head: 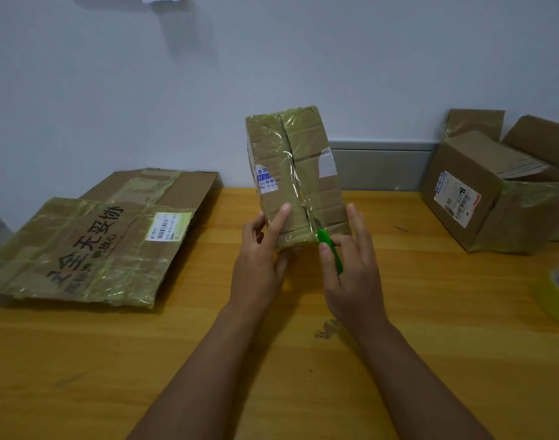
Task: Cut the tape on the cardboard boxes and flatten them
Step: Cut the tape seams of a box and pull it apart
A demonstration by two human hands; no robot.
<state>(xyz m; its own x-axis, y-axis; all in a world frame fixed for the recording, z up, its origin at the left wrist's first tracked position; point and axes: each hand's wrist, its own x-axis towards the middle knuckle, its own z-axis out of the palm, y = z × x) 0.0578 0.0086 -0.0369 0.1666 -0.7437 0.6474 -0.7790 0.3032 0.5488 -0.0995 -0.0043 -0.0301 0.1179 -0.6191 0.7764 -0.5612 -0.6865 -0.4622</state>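
At centre, the small box (295,176) is matt brown cardboard under wrinkled, glossy clear tape. The knife (329,249) handle is smooth green plastic. The worktop (303,392) is satin yellow wood grain. At nine o'clock, the flattened box (94,246) shows shiny tape.

"010 010 130 551" on flattened box's label (165,226)

dim, even light | soft shadows | tape glare | edges warped
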